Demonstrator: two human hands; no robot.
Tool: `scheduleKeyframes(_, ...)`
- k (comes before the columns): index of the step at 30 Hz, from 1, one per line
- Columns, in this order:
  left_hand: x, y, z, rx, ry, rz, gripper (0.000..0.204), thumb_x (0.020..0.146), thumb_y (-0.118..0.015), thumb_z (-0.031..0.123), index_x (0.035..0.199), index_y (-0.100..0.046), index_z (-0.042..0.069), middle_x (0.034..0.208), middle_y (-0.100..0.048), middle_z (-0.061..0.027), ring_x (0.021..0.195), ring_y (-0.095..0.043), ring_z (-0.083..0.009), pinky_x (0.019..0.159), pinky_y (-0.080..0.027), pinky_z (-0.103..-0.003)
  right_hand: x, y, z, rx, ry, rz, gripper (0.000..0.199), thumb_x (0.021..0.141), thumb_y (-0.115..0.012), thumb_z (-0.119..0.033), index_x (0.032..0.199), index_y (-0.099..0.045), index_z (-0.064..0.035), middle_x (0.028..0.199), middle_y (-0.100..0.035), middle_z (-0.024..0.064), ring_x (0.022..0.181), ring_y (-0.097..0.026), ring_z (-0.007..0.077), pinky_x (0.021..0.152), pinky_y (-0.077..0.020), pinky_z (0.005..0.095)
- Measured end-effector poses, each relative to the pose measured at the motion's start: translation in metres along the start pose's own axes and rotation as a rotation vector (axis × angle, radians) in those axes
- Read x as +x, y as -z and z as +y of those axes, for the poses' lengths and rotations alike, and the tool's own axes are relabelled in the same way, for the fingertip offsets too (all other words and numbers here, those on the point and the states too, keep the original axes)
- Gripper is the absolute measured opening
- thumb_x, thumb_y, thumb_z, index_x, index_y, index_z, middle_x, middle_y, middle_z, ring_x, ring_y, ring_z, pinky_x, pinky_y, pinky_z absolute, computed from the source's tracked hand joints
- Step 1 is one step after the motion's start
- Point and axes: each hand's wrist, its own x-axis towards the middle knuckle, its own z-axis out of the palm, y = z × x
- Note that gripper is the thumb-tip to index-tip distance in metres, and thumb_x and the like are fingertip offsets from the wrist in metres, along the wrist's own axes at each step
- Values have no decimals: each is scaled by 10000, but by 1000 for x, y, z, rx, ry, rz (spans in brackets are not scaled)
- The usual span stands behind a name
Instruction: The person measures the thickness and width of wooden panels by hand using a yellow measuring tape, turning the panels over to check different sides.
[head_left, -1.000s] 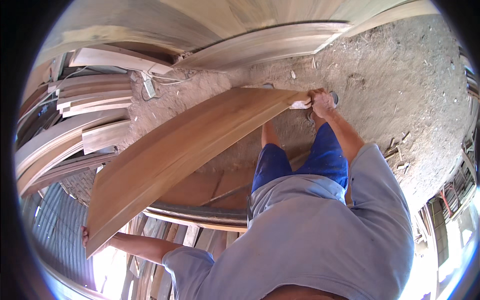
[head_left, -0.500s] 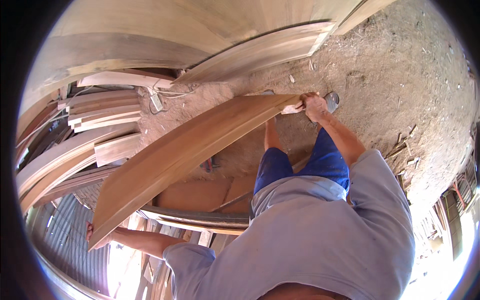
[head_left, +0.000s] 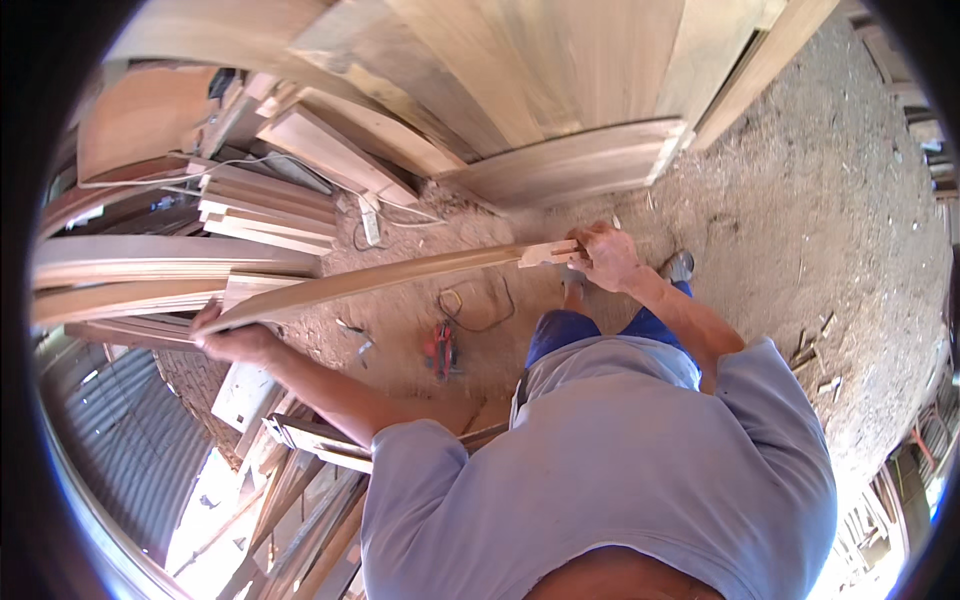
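At the left, near the stacked planks (head_left: 130,252), our left hand (head_left: 238,338) is closed around the left end of a long board (head_left: 385,283). The board hangs between our hands above the dirt floor (head_left: 800,230), narrow edge up. A red power tool (head_left: 443,350) lies nearer to us. Our right hand (head_left: 608,260) grips the pale right end tightly; holding both ends probably shares the weight and steadies it.
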Motion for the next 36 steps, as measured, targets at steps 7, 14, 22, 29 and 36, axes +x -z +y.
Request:
scheduleKeyframes(7,1,-36,92,-358,407,-124,454,1061,-409,395,879,-568,11,771,-495,-69,738,-468,-209,669,-395,-390,40,81,-99,22,190,126,349,772,-786,-271,987,-647,-33,828,-664,187,874,-650,383,762,-511,497)
scheduleKeyframes(14,28,-54,138,-278,60,-247,258,1018,-492,254,930,-623,49,853,-593,-109,842,-536,-315,786,-380,-440,85,157,-194,172,351,277,365,783,-805,-277,928,-631,10,813,-656,209,765,-654,365,708,-494,427)
scheduleKeyframes(22,32,-62,156,-257,-63,-317,158,972,-569,185,1027,-651,62,947,-660,-109,892,-618,-320,803,-430,-443,79,198,-207,506,368,358,369,808,-810,-154,1109,-674,11,959,-706,95,870,-650,175,781,-518,352)
scheduleKeyframes(29,34,-60,185,-326,-58,-411,175,950,-634,220,1047,-648,75,932,-676,-127,907,-635,-340,800,-455,-455,25,223,-200,380,361,556,384,811,-813,-123,1142,-674,12,975,-710,75,911,-648,139,765,-529,314)
scheduleKeyframes(36,45,-77,216,-310,-60,-547,209,930,-670,271,1049,-651,100,916,-688,-149,850,-646,-382,726,-489,-499,-48,219,-119,658,48,861,434,833,-807,-160,1190,-648,27,980,-706,57,896,-631,114,777,-515,277)
